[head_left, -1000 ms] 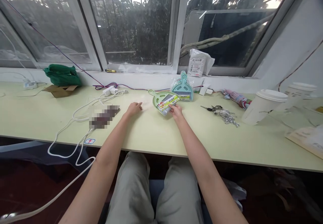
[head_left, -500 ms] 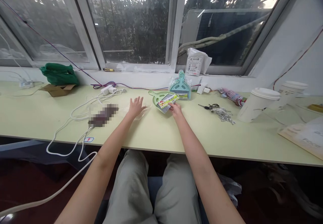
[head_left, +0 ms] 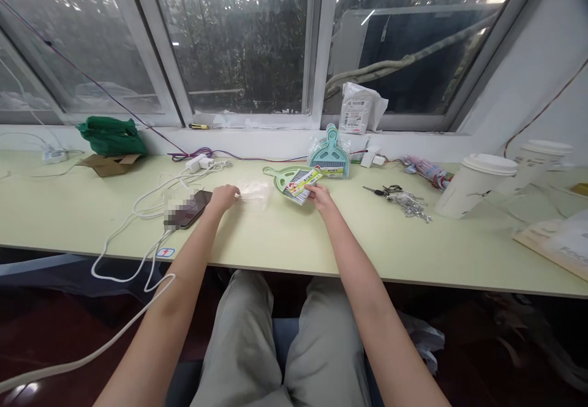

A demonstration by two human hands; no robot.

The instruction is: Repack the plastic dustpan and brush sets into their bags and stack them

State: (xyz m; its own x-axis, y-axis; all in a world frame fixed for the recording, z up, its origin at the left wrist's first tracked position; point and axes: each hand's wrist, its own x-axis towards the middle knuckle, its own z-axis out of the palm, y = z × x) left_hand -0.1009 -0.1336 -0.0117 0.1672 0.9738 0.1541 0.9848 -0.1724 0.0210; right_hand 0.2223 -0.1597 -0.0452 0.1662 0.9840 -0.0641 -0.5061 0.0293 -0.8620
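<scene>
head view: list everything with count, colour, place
windows: several, grey frames, back
desk: 1, pale yellow, middle
dustpan set: 1, light green, centre
stacked dustpans: count unclear, turquoise, rear
plastic wrapper: 1, clear, centre
phone: 1, dark, left
cables: several, white, left
adapters: several, white, rear left
bag: 1, green, rear left
cardboard box: 1, brown, below bag
small tool: 1, yellow and black, windowsill
package: 1, white, windowsill
keys: 1 bunch, silver, right
umbrella: 1, pink, rear right
lidded cups: 2, white, right
packet: 1, beige, right edge
wires: several, red and blue, rear
trousers: 1 pair, grey, bottom
left hand: 1, bare, by plastic wrapper
right hand: 1, bare, gripping dustpan set
</scene>
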